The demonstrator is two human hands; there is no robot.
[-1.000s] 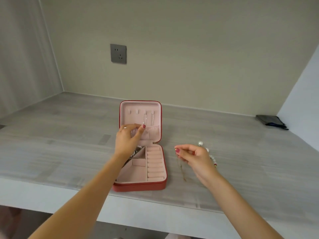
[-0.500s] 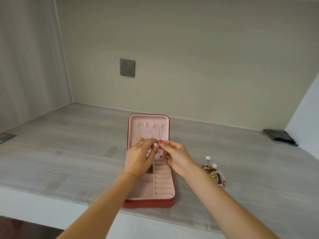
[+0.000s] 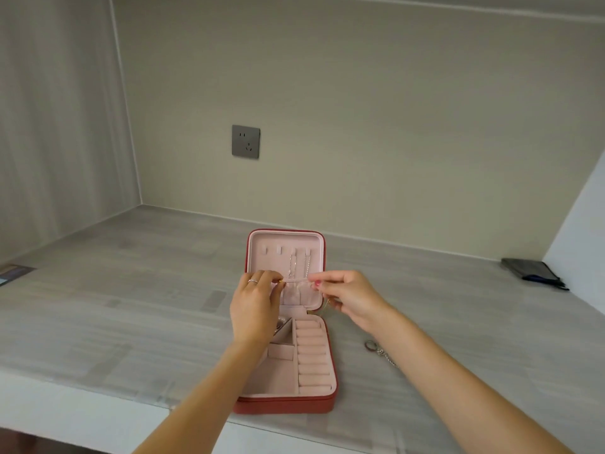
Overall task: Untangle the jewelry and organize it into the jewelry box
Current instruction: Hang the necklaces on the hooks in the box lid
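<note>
The red jewelry box point(image 3: 284, 409) lies open near the counter's front edge, its pink lid point(image 3: 284, 240) standing upright. Two silver chains point(image 3: 291, 267) hang from hooks in the lid. My left hand point(image 3: 253, 306) and my right hand point(image 3: 350, 296) are both in front of the lid's pocket, fingertips pinching at its top edge. A thin gold chain point(image 3: 326, 306) dangles below my right fingers, and a gold speck shows at my left fingertips. The ring rolls point(image 3: 312, 355) hold nothing. Something silver point(image 3: 281, 324) lies in a compartment, half hidden by my left hand.
A silver ring with a short chain point(image 3: 371, 345) lies on the grey counter point(image 3: 131, 306) right of the box, partly behind my right forearm. A black pouch point(image 3: 530, 270) sits at the far right by the side wall. A wall socket point(image 3: 245, 141) is above.
My right hand carried the gold chain from the counter to the lid and met my left hand there. The two hands have since drawn apart along the pocket's edge. The camera tilted up.
</note>
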